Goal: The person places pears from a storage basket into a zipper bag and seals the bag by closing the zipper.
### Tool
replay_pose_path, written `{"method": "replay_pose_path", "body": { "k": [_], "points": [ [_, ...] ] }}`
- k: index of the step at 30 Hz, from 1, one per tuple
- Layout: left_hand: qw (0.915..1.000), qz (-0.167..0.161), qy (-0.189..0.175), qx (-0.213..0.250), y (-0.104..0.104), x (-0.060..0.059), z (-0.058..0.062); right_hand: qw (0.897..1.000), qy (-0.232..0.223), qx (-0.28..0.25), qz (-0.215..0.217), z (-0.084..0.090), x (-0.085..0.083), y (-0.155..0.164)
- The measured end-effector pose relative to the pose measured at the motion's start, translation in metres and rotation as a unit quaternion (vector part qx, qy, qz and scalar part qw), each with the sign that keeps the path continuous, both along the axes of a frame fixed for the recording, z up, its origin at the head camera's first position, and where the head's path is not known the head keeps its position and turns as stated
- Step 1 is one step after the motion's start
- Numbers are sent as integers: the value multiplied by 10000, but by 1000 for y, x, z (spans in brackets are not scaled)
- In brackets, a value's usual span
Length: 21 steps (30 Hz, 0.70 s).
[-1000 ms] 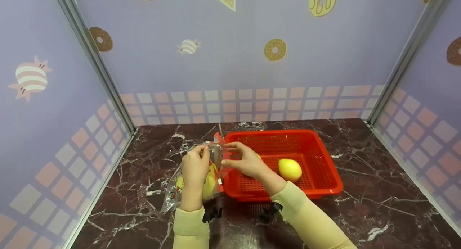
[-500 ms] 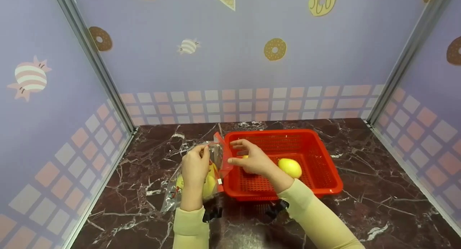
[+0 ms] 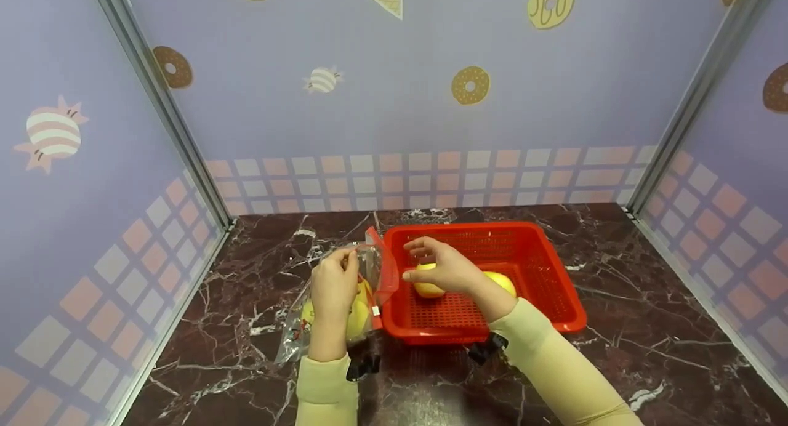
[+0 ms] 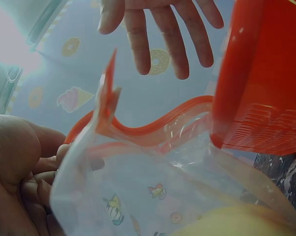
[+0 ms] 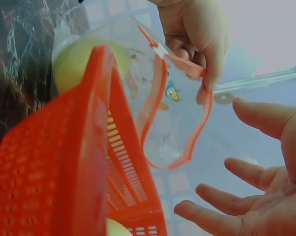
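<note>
My left hand [image 3: 333,290] pinches the red-edged mouth of a clear zip bag [image 4: 138,182] printed with small cartoon figures. The bag's mouth gapes toward the basket, and a yellow fruit [image 5: 72,66] lies inside it. My right hand [image 3: 448,271] hangs over the left part of a red plastic basket [image 3: 569,303], fingers spread and holding nothing. Beneath that hand, in the basket, sits a yellow round fruit [image 3: 429,289]. Another yellow fruit [image 3: 502,282] lies to its right, partly covered by the right forearm.
The basket stands on a dark red marbled tabletop [image 3: 652,315], its left wall right beside the bag. Patterned panels [image 3: 394,118] close in the back and both sides. A small black device [image 3: 363,367] is strapped at the left wrist.
My right hand has drawn away from the bag's red edge and moved right over the basket, exposing the fruit on the left there. The left hand stays where it was, pinching the bag.
</note>
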<state>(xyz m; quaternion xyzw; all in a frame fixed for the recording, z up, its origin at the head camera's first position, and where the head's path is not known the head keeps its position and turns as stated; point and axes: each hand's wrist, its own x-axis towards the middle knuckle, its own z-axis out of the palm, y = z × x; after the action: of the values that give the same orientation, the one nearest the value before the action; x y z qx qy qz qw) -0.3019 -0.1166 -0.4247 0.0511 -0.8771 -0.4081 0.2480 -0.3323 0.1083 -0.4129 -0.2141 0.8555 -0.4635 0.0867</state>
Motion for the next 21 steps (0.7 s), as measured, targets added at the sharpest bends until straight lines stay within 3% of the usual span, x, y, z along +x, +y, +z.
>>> {"method": "replay_pose_path", "body": {
  "k": [11, 21],
  "points": [
    [10000, -32, -31, -2, 0, 0, 0, 9949, 12, 913, 428, 10, -7, 18],
    [10000, -35, -49, 0, -1, 0, -1, 9816, 259, 1699, 836, 15, -14, 34]
  ]
}}
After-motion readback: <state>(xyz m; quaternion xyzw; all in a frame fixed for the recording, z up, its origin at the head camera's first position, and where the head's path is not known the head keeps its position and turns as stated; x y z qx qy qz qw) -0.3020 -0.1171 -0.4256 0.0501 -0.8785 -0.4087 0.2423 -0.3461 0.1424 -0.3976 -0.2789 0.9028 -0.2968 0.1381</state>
